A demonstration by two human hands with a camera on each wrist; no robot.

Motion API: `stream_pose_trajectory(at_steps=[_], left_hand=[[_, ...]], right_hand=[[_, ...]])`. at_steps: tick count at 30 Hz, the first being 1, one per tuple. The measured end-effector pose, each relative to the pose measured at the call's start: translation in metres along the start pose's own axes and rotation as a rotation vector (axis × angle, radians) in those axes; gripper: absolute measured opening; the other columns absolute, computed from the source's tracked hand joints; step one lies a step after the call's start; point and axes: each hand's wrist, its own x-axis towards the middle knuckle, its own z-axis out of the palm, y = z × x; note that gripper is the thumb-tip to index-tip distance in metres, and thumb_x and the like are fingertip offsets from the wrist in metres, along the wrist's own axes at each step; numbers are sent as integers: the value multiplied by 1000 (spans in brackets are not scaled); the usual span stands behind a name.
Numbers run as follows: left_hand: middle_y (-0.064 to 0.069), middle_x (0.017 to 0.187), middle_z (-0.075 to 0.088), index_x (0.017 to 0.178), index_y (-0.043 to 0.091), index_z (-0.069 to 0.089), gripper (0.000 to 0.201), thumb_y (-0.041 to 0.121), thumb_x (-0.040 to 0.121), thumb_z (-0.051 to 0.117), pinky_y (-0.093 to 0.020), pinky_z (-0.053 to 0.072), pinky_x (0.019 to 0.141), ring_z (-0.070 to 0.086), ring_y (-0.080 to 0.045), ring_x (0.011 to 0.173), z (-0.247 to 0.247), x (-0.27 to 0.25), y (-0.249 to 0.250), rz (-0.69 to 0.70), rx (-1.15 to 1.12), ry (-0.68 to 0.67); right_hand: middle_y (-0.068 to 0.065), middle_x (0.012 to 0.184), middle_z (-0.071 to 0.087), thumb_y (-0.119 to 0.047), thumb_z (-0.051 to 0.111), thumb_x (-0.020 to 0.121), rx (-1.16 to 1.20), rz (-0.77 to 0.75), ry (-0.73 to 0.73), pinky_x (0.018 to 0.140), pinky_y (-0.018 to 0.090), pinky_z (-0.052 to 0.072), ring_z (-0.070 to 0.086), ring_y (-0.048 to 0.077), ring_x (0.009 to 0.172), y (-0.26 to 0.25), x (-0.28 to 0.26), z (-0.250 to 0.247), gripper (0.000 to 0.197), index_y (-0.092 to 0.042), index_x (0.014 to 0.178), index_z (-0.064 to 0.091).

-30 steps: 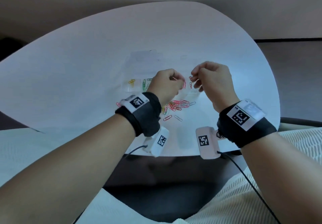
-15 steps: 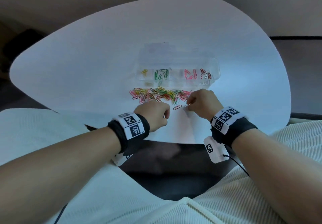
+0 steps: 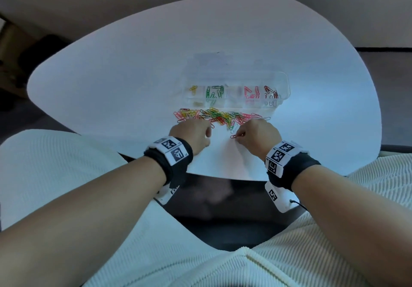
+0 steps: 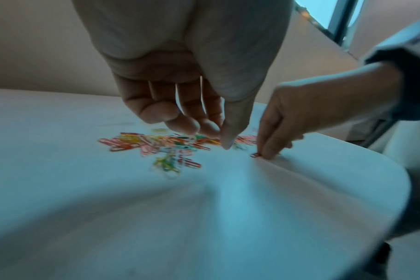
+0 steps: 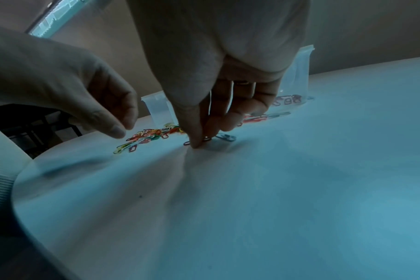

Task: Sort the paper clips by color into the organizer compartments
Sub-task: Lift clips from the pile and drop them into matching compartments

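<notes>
A clear organizer [image 3: 283,85] lies on the white table [image 3: 133,74], with yellow, green, pink and dark red clips in separate compartments. In front of it a mixed pile of coloured paper clips [image 3: 219,117] is spread out. One red paper clip [image 3: 233,136] lies apart, nearer the table's front edge. My right hand [image 3: 238,136] pinches this red clip [image 5: 187,143] against the table with thumb and fingers [image 5: 197,141]. My left hand [image 3: 206,133] hovers just left of it over the pile's near edge, fingers [image 4: 194,125] loosely curled and holding nothing.
The table's rounded front edge [image 3: 223,176] runs just below both wrists. A blue clip [image 5: 226,137] lies right beside my right fingertips. Bare tabletop stretches left, right and behind the organizer. My ribbed cream clothing [image 3: 267,264] fills the foreground.
Both hands came down from over the organizer to the near side of the pile. My right fingers have closed onto the lone red clip, and the left hand has drifted left.
</notes>
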Motion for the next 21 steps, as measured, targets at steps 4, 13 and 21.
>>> stream_pose_trajectory(at_steps=[4,13,21], left_hand=[[9,111,65,113,34,63,24,24,92,57,-32,50,83,60,-18,100,-2,12,-17,13,58,-35],[-4,106,71,102,18,74,21,15,89,58,-37,54,82,64,-27,96,3,24,-14,73,158,-103],[-2,96,63,87,15,70,14,22,87,59,-35,53,75,58,-24,92,9,26,-7,181,192,-3]], right_hand=[[4,90,69,-24,63,87,-39,0,3,63,28,48,63,26,77,0,-1,5,13,-20,90,75],[1,90,70,-30,65,89,-33,-10,23,61,24,41,58,20,73,-3,-2,1,12,-26,94,75],[2,76,62,-35,66,75,-42,103,-104,54,24,40,60,22,67,-11,-2,9,22,-14,77,63]])
